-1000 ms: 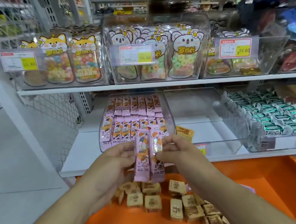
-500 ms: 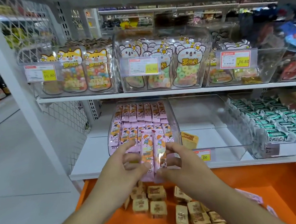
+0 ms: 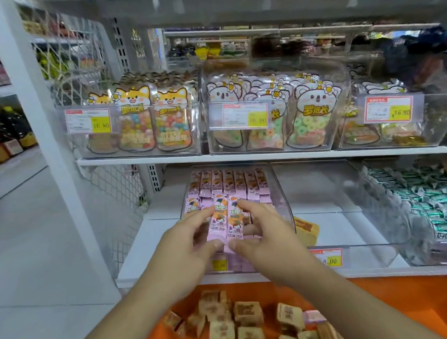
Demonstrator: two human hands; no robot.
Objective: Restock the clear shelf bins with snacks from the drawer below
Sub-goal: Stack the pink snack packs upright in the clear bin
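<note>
Left hand [image 3: 188,241] and right hand [image 3: 261,231] together pinch two pink snack bars [image 3: 226,221] over the clear bin [image 3: 281,191]; below them, orange drawer [image 3: 394,306].

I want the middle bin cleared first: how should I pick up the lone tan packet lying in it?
Pinch the tan packet across its flat faces at its upper edge, coming down through the middle bin's open top from the front. It seems to lean tilted by the left wall, so that edge looks freest.
</note>
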